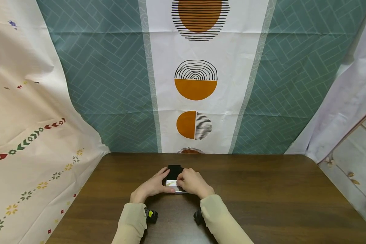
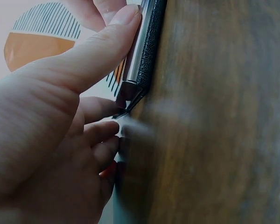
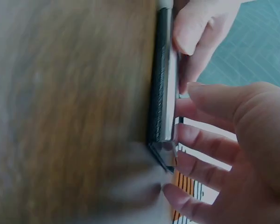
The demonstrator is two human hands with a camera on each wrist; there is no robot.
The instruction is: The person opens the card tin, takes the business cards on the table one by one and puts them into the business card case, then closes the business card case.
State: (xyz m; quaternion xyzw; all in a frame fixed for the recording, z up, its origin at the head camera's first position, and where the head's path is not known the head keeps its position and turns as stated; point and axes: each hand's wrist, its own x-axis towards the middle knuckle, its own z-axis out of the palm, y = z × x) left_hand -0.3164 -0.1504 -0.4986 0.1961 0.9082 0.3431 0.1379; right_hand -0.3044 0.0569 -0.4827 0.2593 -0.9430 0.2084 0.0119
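Observation:
A small flat card case (image 1: 177,192), with shiny metal edges and a black grained cover, lies on the brown table. Its black lid (image 1: 174,172) stands open toward the back, and a pale, shiny surface (image 1: 171,183) shows inside. My left hand (image 1: 152,185) holds the case from the left; the thumb (image 2: 123,21) presses on its near edge and the fingers reach round the side. From the right, my right hand (image 1: 192,182) bends its fingers over the inside. Whether its fingertips pinch anything is hidden. In the right wrist view the case's metal edge (image 3: 169,100) runs beside the right fingers.
The wooden table (image 1: 262,196) extends to both sides of the hands. Behind it hangs a green and white patterned cloth (image 1: 195,47). A white printed cloth (image 1: 33,142) drapes along the left, a pale floral one (image 1: 350,101) along the right.

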